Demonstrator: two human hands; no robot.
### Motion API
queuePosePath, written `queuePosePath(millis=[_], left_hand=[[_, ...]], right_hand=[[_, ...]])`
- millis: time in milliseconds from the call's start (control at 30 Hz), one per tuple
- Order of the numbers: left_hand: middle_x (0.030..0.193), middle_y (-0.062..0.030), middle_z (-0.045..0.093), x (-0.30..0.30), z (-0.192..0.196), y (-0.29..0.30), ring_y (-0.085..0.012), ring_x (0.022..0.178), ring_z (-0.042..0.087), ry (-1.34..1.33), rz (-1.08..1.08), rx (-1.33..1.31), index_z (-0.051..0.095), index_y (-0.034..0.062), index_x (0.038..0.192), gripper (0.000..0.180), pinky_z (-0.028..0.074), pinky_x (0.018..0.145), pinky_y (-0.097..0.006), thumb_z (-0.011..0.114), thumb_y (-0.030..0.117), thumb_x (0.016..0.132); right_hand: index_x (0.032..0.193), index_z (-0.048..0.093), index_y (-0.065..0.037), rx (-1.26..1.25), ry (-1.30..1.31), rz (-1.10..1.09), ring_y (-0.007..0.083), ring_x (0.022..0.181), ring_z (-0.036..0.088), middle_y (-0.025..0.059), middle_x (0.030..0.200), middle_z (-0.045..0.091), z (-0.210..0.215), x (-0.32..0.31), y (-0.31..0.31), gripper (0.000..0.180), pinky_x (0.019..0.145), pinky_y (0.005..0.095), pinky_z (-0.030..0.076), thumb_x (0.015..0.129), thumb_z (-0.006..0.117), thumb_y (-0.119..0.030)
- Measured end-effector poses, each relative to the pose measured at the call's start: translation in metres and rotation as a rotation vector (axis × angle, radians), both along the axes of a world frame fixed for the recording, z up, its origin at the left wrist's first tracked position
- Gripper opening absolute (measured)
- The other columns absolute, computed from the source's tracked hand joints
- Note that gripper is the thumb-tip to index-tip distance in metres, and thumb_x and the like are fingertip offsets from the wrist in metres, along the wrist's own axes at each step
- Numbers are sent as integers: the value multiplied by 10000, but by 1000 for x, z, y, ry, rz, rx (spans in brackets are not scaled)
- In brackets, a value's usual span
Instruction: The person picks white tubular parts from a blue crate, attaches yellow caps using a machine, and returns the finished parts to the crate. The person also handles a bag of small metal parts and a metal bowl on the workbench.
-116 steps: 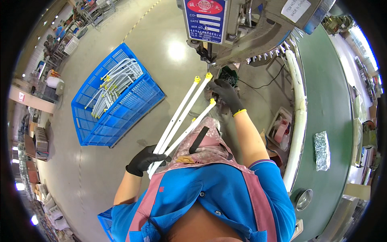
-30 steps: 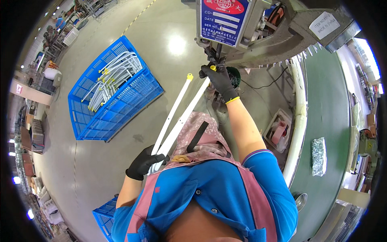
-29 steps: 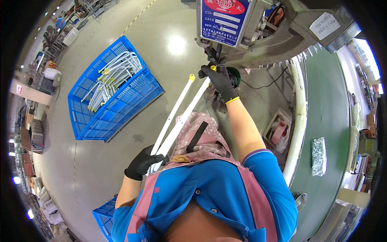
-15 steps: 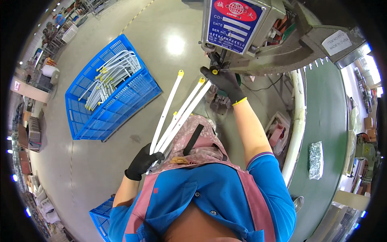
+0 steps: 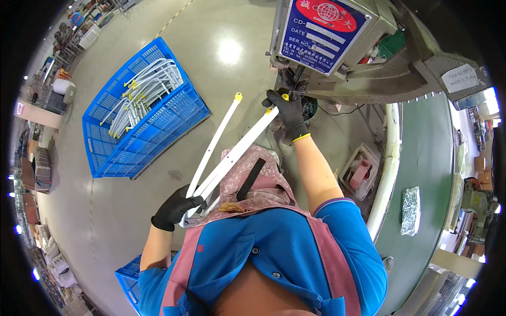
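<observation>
Several white metal tubes [image 5: 238,149] with yellow end fittings slant across the front of my apron. My left hand [image 5: 177,207], in a black glove, is closed around their lower ends, where a bend shows. One tube [image 5: 215,141] stands apart from the others on the left, its yellow tip [image 5: 238,97] free. At the upper ends of the other tubes, my black-gloved right hand [image 5: 290,113] is closed, with yellow fittings showing by its fingers. It is just below the working head of a grey machine [image 5: 363,39]; whether a tube touches the tooling cannot be made out.
A blue plastic crate [image 5: 147,113] full of similar white tubes stands on the floor at left. Part of another blue crate [image 5: 129,279] shows at lower left. To the right runs a green conveyor belt [image 5: 429,158] bearing a clear bag of small parts [image 5: 410,210].
My left hand has shifted slightly down and left with the tubes. My right hand now grips the upper ends of the tubes; the tube ends beside it have come together.
</observation>
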State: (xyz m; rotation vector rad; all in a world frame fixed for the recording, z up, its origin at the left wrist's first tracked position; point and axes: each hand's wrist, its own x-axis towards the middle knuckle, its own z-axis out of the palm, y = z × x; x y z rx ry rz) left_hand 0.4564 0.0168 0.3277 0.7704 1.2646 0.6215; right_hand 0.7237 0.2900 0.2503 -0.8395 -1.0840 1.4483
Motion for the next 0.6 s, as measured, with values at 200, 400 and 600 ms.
queuePosePath(millis=[200, 400, 600], left_hand=[[822, -67, 619, -13, 1, 5, -143, 735, 569, -7, -54, 17, 558, 1, 1062, 356, 466, 708, -284, 653, 256, 833], [814, -30, 590, -8, -12, 10, -114, 735, 526, 126, -99, 84, 566, 6, 1059, 332, 447, 690, -268, 628, 245, 836], [789, -20, 594, -9, -13, 1, -109, 725, 528, 124, -85, 82, 597, 18, 974, 262, 440, 694, -269, 612, 249, 851]], right_hand=[[889, 614, 21, -33, 16, -69, 205, 619, 653, 100, 766, 653, 1, -1, -6, 117, 556, 301, 517, 788, 666, -9], [827, 616, -4, 33, 139, -74, 194, 639, 644, 79, 758, 643, -3, -6, -7, 48, 578, 309, 529, 797, 647, 16], [799, 634, -23, -10, 80, -73, 156, 595, 618, 60, 723, 651, -5, 3, -12, 20, 561, 285, 502, 817, 642, -24]])
